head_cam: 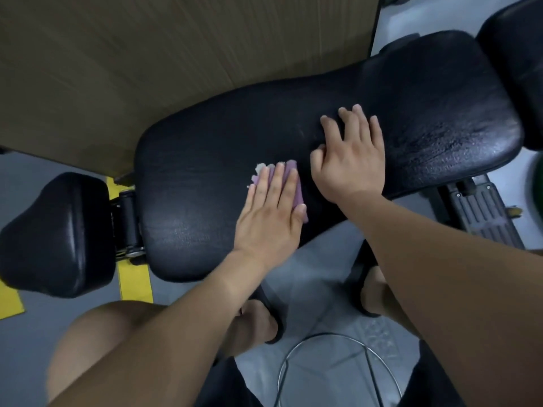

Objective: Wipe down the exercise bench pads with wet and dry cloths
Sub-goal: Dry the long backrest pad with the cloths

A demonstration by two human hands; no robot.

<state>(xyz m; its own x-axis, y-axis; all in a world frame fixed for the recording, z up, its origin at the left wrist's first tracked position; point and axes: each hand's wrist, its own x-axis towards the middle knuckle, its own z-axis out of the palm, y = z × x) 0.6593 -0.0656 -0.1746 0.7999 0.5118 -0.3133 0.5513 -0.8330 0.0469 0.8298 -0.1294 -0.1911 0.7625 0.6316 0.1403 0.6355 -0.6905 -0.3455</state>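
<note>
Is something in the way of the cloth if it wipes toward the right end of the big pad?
Yes: the right hand rests on the pad, directly right of the cloth under the left hand.

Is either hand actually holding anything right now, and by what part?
Nothing is gripped. The left hand presses flat on top of the purple cloth, pinning it to the bench pad; the right hand rests bare on the pad.

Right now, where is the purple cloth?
Head view, mid-frame: the purple cloth lies on the long black bench pad, pressed flat under the left hand, just left of the right hand.
</note>
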